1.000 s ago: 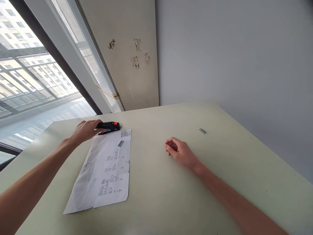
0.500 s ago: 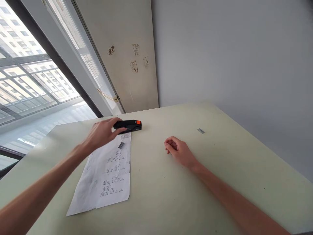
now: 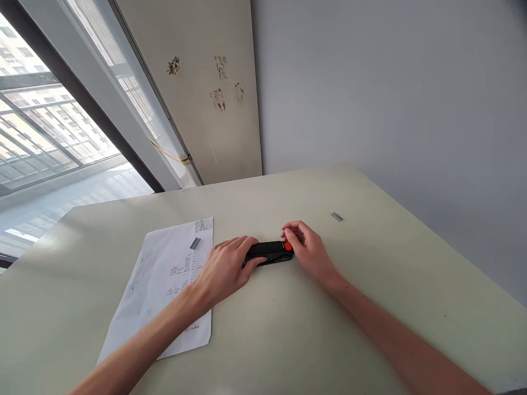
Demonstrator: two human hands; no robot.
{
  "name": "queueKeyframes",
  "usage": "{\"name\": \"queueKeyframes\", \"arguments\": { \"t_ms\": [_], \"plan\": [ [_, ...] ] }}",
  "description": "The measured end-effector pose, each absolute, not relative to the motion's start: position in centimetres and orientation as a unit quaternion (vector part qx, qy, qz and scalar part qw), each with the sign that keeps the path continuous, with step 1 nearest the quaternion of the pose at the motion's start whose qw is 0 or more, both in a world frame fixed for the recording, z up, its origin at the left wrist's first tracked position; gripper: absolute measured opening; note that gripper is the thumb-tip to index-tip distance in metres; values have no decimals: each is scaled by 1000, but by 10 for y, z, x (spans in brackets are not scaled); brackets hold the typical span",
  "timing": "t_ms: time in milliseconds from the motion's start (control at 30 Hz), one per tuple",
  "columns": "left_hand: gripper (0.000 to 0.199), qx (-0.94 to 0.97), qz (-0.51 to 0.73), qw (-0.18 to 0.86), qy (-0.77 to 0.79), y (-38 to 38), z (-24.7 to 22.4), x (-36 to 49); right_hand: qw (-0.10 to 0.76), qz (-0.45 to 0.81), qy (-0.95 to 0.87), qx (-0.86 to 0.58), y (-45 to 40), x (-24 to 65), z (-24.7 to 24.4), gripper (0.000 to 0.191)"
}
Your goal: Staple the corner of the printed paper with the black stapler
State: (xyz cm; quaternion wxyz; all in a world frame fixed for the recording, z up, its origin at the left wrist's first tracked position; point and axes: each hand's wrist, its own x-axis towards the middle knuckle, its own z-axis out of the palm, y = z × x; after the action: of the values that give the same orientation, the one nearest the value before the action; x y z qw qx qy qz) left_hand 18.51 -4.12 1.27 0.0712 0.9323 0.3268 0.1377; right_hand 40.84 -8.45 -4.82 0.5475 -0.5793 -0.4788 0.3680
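Observation:
A black stapler (image 3: 269,249) with an orange-red end (image 3: 289,247) lies low over the table, pointing right. My left hand (image 3: 230,260) is wrapped round its left part, thumb along the near side. Beside the orange-red end, my right hand (image 3: 307,247) is closed, thumb against curled fingers, touching or almost touching the stapler. Whatever those fingers may hold is hidden. Printed paper sheets (image 3: 156,280) lie under my left forearm, and a short grey strip of staples (image 3: 195,243) rests on them.
Another grey staple strip (image 3: 336,216) lies on the pale green table (image 3: 370,307), beyond my right hand. A grey wall (image 3: 370,93) borders the table at the right and back. A stained panel (image 3: 197,126) and a window (image 3: 49,126) stand at the back left.
My left hand has carried the stapler right and towards me, from above the papers to my right hand. My right hand has stayed nearly in place, fingers still curled.

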Motion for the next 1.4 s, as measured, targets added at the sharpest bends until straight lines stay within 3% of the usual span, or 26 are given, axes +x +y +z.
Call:
{"name": "queueKeyframes", "arguments": {
  "t_ms": [300,667,867,1100,1400],
  "plan": [
    [31,900,160,174,366,-36,0,173,485,366,-526,-595,-87,410,-45,32],
    [24,878,172,228,384,-33,-11,151,459,341,-551,-608,-89,405,-49,35],
    [27,884,166,209,383,-35,-10,153,459,354,-551,-600,-90,408,-44,38],
    [25,895,178,181,368,-40,-7,148,346,326,-683,-555,-90,413,-32,30],
    [24,915,148,111,359,-39,1,110,347,338,-672,-560,-89,414,-34,27]
  ]
}}
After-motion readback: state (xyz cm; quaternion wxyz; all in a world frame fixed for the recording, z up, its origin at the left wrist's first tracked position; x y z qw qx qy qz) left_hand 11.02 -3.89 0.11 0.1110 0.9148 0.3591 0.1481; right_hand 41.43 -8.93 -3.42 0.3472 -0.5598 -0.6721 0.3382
